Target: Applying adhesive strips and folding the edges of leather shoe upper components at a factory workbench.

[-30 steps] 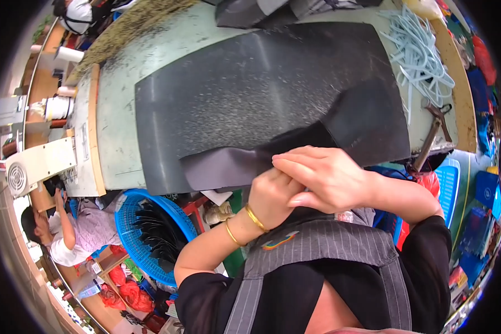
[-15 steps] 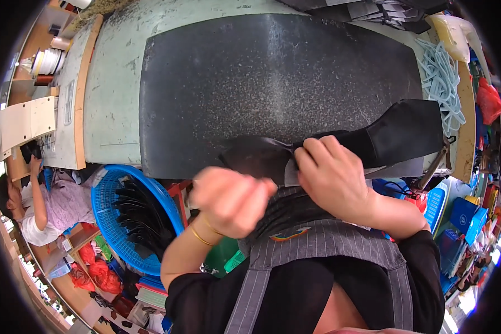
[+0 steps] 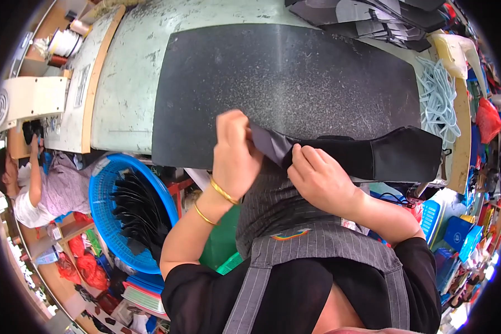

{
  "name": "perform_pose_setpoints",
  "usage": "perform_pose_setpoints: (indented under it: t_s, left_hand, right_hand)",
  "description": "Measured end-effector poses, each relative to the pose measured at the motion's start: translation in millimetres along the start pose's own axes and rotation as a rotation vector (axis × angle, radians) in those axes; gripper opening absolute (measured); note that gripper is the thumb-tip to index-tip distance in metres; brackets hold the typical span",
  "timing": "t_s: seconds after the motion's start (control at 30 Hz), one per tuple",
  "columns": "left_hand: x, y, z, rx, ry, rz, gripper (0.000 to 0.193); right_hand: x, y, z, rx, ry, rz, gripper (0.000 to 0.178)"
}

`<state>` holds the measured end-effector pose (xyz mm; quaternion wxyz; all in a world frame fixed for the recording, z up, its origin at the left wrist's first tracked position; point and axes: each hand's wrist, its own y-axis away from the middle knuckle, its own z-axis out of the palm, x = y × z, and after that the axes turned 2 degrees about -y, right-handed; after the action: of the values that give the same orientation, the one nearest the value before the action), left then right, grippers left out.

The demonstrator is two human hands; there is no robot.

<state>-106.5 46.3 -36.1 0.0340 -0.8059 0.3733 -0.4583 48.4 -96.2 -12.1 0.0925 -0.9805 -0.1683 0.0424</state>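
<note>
A long black fabric piece point(image 3: 403, 154) lies along the near edge of a dark grey work mat point(image 3: 295, 78), its seamed wide end to the right. My right hand point(image 3: 323, 178) pinches it near the middle, thumb and fingers pressed together. At the piece's left end, a flap is raised and turned over, showing a smoother, greyer face. My left hand point(image 3: 236, 145), slightly blurred, has its fingers curled closed at that flap's edge. What lies between those fingertips is partly hidden.
To my left stands a blue plastic basket point(image 3: 97, 214) holding several black pieces. Stacked black and grey pieces point(image 3: 373, 22) lie at the far right, with pale blue cords point(image 3: 438, 97) at the mat's right. A co-worker point(image 3: 53, 189) works beside a cream machine point(image 3: 36, 103) at far left.
My left hand has moved up and away from me to the piece's left end, lifting the flap there. My right hand keeps its pinch, and the piece's right part has shifted slightly toward me.
</note>
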Motion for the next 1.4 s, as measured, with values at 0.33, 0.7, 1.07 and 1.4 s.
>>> perform_pose_setpoints:
  t_s: [0.33,0.7,1.07,1.4]
  left_hand:
    - [-13,-36,-15,-0.358,-0.276,0.553,0.034]
    - [-27,-53,-26,-0.543,-0.016,0.373,0.04]
    - [-38,-47,-19,-0.495,0.063,0.321,0.033]
    - [-39,-69,-36,-0.498,-0.376,0.966,0.035]
  right_hand:
    - [-7,-5,13,0.116,-0.075,0.286,0.049]
    - [-7,-12,21,0.089,-0.264,0.275,0.066]
    - [-10,-22,21,0.038,-0.199,0.29,0.067]
    - [-13,-38,11,-0.08,-0.106,0.353,0.088]
